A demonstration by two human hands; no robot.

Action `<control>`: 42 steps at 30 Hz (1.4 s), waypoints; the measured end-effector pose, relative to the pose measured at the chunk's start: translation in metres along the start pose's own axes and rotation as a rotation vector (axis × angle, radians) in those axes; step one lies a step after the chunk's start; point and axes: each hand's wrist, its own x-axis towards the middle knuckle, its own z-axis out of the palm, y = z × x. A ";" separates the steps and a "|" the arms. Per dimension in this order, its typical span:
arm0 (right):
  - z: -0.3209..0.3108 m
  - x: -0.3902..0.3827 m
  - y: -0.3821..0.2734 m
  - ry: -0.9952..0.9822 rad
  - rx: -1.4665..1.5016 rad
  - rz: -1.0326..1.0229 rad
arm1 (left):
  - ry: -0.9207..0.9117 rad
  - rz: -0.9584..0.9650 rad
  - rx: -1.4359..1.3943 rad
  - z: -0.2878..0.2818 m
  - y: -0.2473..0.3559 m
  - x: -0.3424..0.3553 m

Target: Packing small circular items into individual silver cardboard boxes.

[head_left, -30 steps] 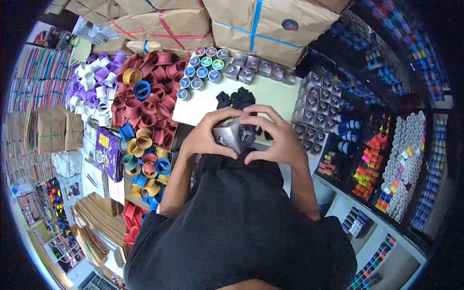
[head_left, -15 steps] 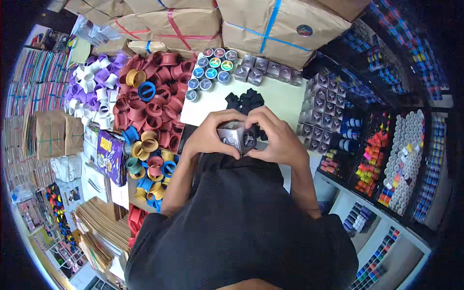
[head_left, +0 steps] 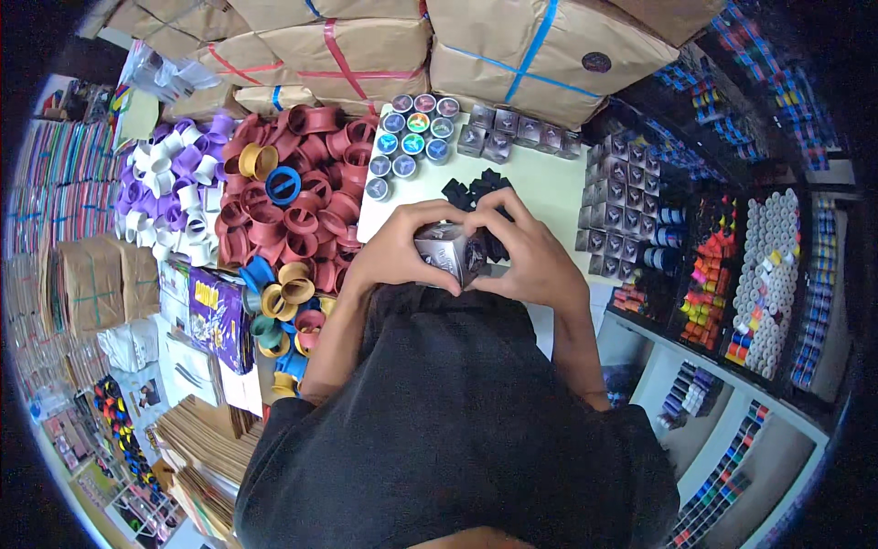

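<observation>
Both hands curl round a small silver-grey printed cardboard box (head_left: 440,251) held close to my black shirt, above the near part of a pale board. My left hand (head_left: 395,249) has its fingers over the box's far edge and its thumb along the near edge. From the other side, my right hand (head_left: 541,254) closes on the box with fingertips and thumb. The box's right end is dark and partly hidden, so I cannot tell whether a round piece sits in it. Just beyond the hands lies a pile of black pieces (head_left: 476,188).
On the pale board (head_left: 384,218) stand several round tins (head_left: 412,145) and a row of small boxes (head_left: 519,131). More boxes (head_left: 620,206) are stacked at right, beside thread spool racks (head_left: 766,265). Red plastic rings (head_left: 293,197) heap at left; wrapped parcels (head_left: 512,64) line the back.
The view has shifted slightly. The dark round piece seen at the right hand beside the box no longer shows clearly; the right fingers now sit closer against the box's right end.
</observation>
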 end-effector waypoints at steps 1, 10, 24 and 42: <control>0.002 0.002 -0.001 0.003 0.003 0.014 | -0.001 -0.006 -0.024 -0.002 -0.003 -0.001; 0.020 0.023 -0.009 -0.022 0.023 0.069 | -0.061 -0.058 -0.148 -0.020 -0.023 -0.008; 0.046 0.039 -0.025 -0.041 -0.077 0.098 | -0.228 0.051 -0.070 -0.053 -0.027 -0.011; 0.060 0.048 -0.034 0.022 -0.051 0.220 | -0.299 0.028 -0.075 -0.077 -0.036 -0.013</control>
